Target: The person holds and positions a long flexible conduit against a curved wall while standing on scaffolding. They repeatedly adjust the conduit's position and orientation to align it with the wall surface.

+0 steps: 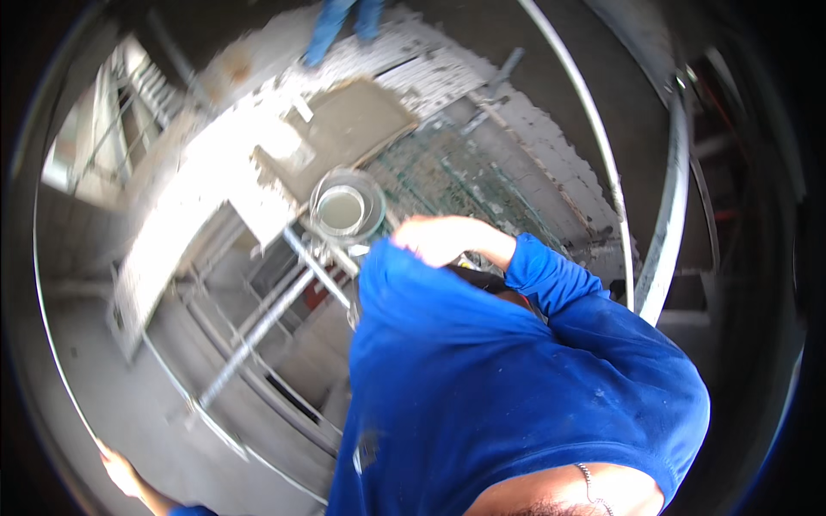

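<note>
Fingers (408, 234) bunching up a blue shirt (516, 387), left hand (125, 476) barely in frame

So the right hand (447, 241) is sitting just right of mid-frame, fingers curling in on the shirt's raised edge and holding the cloth bunched. Fabric is hiding the tips, so I can't tell how tight that grip is.

Left hand is showing way down in the lower left, its arm (159, 500) getting cut off by the bottom edge. Its fingers are meeting a thin pale rail (73, 404), but it's too small to tell whether they're wrapping round it or just touching.

Shirt's filling the lower middle and lower right: bright blue, creasing toward the right hand, a few pale specks showing. A pale patch on its lower left is blurring out.

Just up and left of the right hand, a bucket (377, 202) is standing. Somebody else's jeans (327, 30) are poking in up top, cropped by the frame.
</note>
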`<state>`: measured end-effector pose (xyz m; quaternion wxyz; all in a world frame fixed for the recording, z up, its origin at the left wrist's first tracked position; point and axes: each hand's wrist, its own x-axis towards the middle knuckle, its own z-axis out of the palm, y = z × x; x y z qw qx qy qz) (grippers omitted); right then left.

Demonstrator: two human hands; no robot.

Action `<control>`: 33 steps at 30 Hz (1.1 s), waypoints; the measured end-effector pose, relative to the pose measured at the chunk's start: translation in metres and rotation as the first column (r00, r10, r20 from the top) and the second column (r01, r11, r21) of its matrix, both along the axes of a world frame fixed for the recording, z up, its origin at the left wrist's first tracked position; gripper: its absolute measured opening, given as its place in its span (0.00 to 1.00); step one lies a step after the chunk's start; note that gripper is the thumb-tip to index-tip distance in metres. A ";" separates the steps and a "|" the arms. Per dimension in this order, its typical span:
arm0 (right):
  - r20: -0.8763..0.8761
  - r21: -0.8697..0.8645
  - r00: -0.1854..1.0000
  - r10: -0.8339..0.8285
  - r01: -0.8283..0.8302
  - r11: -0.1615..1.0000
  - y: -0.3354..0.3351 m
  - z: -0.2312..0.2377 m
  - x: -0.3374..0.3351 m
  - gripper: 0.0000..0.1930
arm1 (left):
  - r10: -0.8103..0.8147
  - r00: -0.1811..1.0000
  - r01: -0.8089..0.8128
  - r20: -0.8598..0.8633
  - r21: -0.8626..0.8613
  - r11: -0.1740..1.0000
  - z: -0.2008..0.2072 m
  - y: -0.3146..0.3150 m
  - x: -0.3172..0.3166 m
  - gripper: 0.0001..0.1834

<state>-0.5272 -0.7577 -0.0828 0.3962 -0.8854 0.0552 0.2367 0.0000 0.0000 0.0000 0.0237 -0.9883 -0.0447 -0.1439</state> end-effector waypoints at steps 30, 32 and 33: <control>0.978 0.205 -0.116 -0.171 0.658 0.725 -0.044 0.285 -0.144 0.11 | -0.464 0.661 -0.084 0.590 0.673 0.735 0.007 -0.055 -0.035 0.27; 0.973 0.230 -0.142 -0.181 0.647 0.727 -0.048 0.288 -0.153 0.11 | -0.508 0.605 -0.076 0.614 0.679 0.730 0.006 -0.056 -0.038 0.27; 0.968 0.251 -0.169 -0.187 0.634 0.731 -0.050 0.287 -0.154 0.11 | -0.479 0.605 -0.103 0.636 0.659 0.745 0.004 -0.057 -0.040 0.27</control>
